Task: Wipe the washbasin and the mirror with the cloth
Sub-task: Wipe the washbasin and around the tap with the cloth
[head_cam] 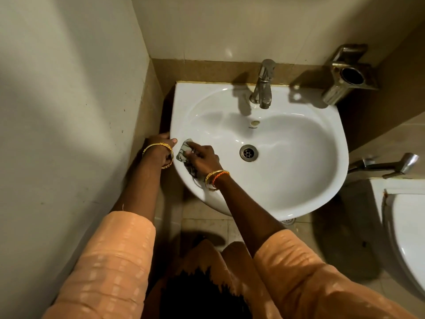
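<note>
Right hand [202, 158] is pressing a crumpled, patterned grey cloth [184, 155] against the glossy white rounded ceramic washbasin [299, 176] at its left inner rim, fingers clenched on it. Left hand [161, 149] is gripping the basin's outer edge, fingers apparently curled underneath.

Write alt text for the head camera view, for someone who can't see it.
A person's right hand presses a patterned cloth onto the left rim of a white washbasin, while the left hand grips the basin's left edge. A metal tap stands behind.
</note>
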